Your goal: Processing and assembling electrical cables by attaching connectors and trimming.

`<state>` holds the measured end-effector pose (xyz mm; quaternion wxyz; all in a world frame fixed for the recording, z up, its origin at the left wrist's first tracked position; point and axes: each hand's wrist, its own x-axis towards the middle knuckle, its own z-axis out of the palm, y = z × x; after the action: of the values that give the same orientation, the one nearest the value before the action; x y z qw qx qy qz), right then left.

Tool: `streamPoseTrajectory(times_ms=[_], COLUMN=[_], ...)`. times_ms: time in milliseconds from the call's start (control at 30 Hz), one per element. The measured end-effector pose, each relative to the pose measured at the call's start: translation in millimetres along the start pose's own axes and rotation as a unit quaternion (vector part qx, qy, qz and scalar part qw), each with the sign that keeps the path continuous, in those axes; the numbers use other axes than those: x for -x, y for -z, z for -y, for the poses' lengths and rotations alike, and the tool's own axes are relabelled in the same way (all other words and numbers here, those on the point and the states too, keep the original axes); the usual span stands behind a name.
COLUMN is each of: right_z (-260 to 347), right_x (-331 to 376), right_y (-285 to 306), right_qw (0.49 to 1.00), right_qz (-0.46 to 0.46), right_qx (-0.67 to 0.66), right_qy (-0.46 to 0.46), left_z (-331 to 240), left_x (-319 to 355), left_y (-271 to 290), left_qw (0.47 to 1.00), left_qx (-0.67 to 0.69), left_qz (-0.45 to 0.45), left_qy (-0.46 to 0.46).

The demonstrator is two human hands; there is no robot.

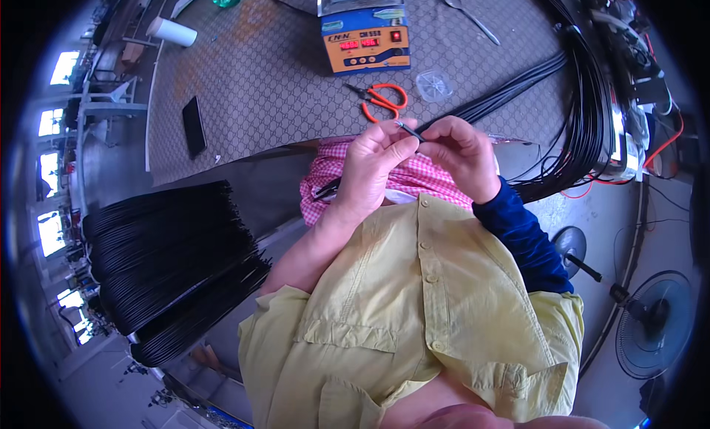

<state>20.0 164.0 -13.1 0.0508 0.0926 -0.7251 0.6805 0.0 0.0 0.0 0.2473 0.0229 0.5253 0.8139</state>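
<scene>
Over my lap, at the table's near edge, both hands meet around the end of a thin black cable (411, 133). My left hand (376, 161) pinches it between thumb and fingers, and a small pale tip shows there. Close beside it, my right hand (466, 157) grips the same cable with thumb and forefinger, its other fingers curled. Much of the cable is hidden by the fingers. Just beyond the hands lie snips with orange handles (384, 100). A small clear plastic dish (434, 86) sits to their right. Behind the hands, several black cables (510, 85) stretch across the table toward the right.
An orange and blue box with red digits (366, 50) stands at the table's far middle, a spoon (473, 21) to its right. A phone (194, 128) and white cylinder (174, 32) lie left. Cable bundles hang at left (177, 251) and right (583, 122). A fan (654, 324) stands lower right.
</scene>
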Motion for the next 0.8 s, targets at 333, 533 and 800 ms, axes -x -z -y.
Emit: streamPoseTrajectory(times_ms=[333, 533, 800], right_z=[-0.6, -2.6, -14.1], right_x=[-29.0, -30.8, -24.8], right_y=[-6.8, -9.1, -24.1], right_qw=[0.923, 0.926, 0.950], right_qz=[0.051, 0.045, -0.030], right_qx=[-0.259, -0.246, -0.218], right_qy=[-0.281, -0.282, -0.222], left_z=[-13.2, -12.6, 2.8], left_x=[-17.5, -28.5, -34.3], left_y=[32.9, 36.8, 32.5], left_qw=[0.998, 0.998, 0.980], left_qx=[0.030, 0.009, 0.185], left_qz=[-0.047, -0.055, -0.066], left_qy=[-0.034, -0.025, -0.007])
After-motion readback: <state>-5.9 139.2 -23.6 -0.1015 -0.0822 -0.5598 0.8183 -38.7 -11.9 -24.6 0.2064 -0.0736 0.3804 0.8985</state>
